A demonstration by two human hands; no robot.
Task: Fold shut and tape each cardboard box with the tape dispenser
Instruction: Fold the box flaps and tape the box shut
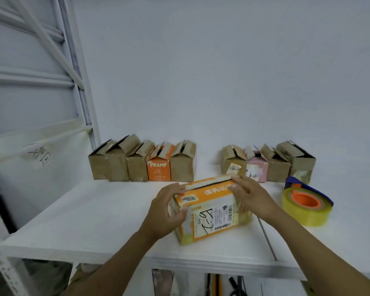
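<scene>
Fingers of my left hand curl round the left end of the orange box, thumb on its front. It sits mid-counter, flaps folded down, open boxes lined up behind it. Right hand grips its right end, fingers over the top. Tape dispenser lies right of it, apart.

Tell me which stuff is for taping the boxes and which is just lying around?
For the job: orange box, held by the left hand and right hand; tape dispenser; open boxes waiting along the wall.

Just lying about: metal rack; scribbled sheet; clutter under the table.
</scene>
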